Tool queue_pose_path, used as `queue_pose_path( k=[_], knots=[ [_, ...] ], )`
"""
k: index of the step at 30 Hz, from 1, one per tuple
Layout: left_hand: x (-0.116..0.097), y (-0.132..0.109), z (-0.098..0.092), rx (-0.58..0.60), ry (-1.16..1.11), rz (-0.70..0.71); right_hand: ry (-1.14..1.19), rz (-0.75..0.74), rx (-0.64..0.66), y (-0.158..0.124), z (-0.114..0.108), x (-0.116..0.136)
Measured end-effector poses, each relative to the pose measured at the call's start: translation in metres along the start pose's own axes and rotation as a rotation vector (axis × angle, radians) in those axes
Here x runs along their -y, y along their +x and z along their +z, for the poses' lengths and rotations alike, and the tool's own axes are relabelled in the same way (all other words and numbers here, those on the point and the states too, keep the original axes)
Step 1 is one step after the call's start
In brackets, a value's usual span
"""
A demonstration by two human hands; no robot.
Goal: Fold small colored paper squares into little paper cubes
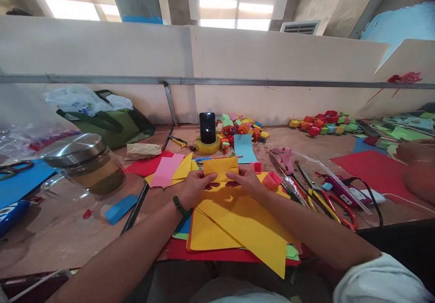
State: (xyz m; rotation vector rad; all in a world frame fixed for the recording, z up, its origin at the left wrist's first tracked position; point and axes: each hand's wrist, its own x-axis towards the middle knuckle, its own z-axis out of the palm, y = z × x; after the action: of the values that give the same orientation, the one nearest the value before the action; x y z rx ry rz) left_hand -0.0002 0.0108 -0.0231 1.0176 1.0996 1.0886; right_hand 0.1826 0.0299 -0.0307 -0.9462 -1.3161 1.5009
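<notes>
Between my two hands is a small folded piece of yellow paper (220, 168), held up with a crease across it. My left hand (199, 183), with a dark green bead bracelet at the wrist, pinches its left end. The right end is pinched between the thumb and fingers of my right hand (246, 180). Beneath my hands lie large yellow sheets (238, 221) on a stack of coloured paper. Pink folded paper pieces (272, 180) sit just right of my right hand. A light blue sheet (244, 148) lies behind the folded paper.
A phone (207, 128) stands against a tape roll (208, 145), near a heap of paper cubes (234, 130). Scissors (317, 192) and a pink glue gun (285, 160) lie right. A glass jar (90, 164) and green bag (112, 121) stand left. Another person's hand (419, 167) is far right.
</notes>
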Motion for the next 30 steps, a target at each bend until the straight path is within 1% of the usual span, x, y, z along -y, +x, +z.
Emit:
queue_pose_path(
  k=[7,15,20,30],
  knots=[
    [-0.0053,-0.0052,0.0027,-0.01,-0.024,-0.026,0.007,-0.03,-0.033,0.0002,-0.0001,-0.0017],
    [-0.0036,-0.0045,0.0037,-0.021,-0.031,-0.012,0.01,-0.042,0.023,-0.0015,-0.0034,-0.0017],
    [-0.0066,-0.0079,0.0055,-0.029,-0.067,-0.029,0.011,-0.043,0.021,-0.0015,-0.0043,-0.001],
    [-0.0065,-0.0077,0.0046,-0.021,-0.054,-0.023,-0.006,-0.061,0.015,-0.0012,-0.0043,-0.0022]
  ],
)
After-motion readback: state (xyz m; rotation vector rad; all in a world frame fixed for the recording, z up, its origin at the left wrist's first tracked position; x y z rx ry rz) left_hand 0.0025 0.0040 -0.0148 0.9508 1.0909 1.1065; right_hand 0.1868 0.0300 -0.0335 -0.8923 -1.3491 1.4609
